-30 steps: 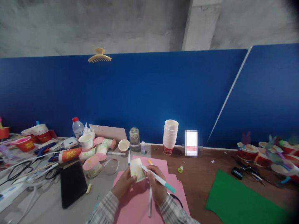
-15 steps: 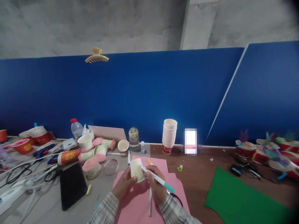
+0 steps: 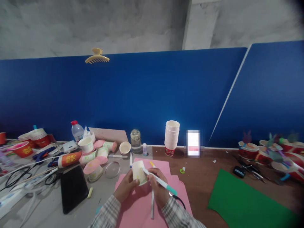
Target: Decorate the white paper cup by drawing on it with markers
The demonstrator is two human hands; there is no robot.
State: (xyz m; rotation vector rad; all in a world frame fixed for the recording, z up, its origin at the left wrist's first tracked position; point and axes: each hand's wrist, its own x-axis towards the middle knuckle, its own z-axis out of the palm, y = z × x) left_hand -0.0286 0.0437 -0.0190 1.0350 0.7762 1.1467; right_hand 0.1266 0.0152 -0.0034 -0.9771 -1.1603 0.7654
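My left hand [image 3: 125, 187] grips a small white paper cup [image 3: 139, 172] lying on its side, above a pink paper sheet [image 3: 142, 205]. My right hand [image 3: 158, 186] is closed on a white marker with a teal end [image 3: 159, 181], its tip touching the cup's side. A second white pen [image 3: 152, 205] lies on the pink sheet just under my right hand.
A stack of white cups [image 3: 172, 136] stands at the blue partition. Left lie decorated cups [image 3: 95, 155], a water bottle [image 3: 76, 131], a glass jar [image 3: 136, 141], a black tablet [image 3: 72, 187], scissors and cables. A green sheet [image 3: 244, 202] and red bowls [image 3: 268, 155] sit right.
The view has drifted slightly; my hands, the cup and the marker stay in nearly the same pose, with the marker tip still against the cup.
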